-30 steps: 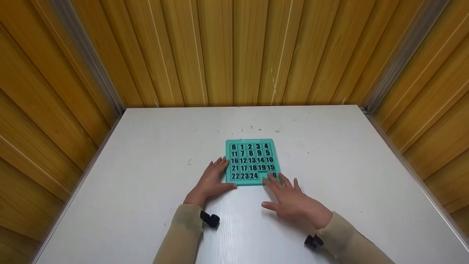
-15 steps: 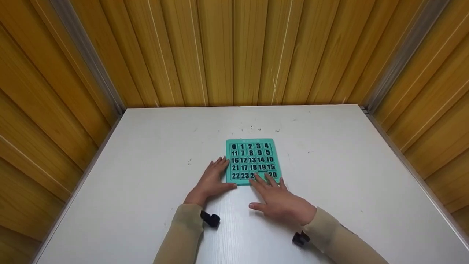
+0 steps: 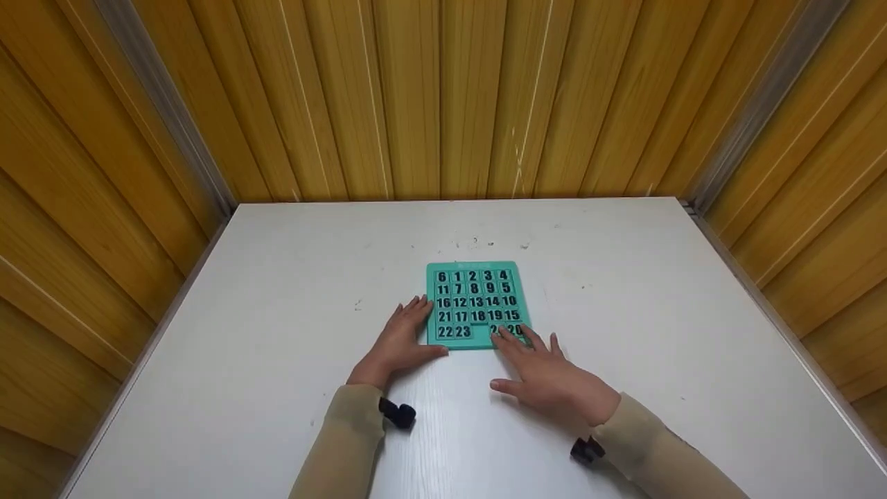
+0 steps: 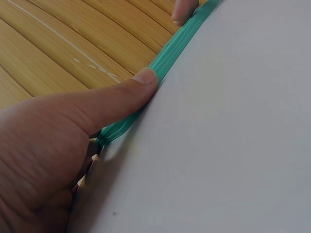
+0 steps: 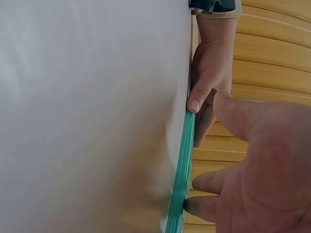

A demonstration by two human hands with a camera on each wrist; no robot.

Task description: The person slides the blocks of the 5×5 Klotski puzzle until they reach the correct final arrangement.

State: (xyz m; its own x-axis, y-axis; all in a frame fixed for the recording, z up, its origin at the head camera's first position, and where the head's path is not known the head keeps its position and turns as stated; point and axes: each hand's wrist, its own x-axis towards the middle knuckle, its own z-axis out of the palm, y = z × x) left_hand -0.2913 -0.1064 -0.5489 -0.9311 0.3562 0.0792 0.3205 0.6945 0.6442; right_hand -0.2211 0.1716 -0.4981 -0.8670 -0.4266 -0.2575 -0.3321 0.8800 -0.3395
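A turquoise number slide puzzle (image 3: 478, 310) lies flat on the white table, its edge also showing in the left wrist view. My left hand (image 3: 397, 344) holds its near left corner, fingers along the left side and thumb on the near edge. Over the near right corner, my right hand (image 3: 558, 383) rests its fingertips on the bottom row with fingers extended. Those fingers partly cover the number 24 tile (image 3: 494, 330), beside the 20 tile (image 3: 515, 330). A gap sits right of the 23 tile (image 3: 463, 332). In the right wrist view, two fingertips are by the puzzle's edge (image 5: 181, 174).
The white table (image 3: 298, 277) spreads around the puzzle, with small dark marks beyond it. Yellow wood-look panels (image 3: 416, 97) stand behind and on both sides. A black wrist camera (image 3: 398, 414) is on the left wrist, another (image 3: 587, 450) on the right.
My right fingers moved left onto the 24 tile, then back right. That tile slid one place right, so the gap shifted to the third column. My left hand stayed put.
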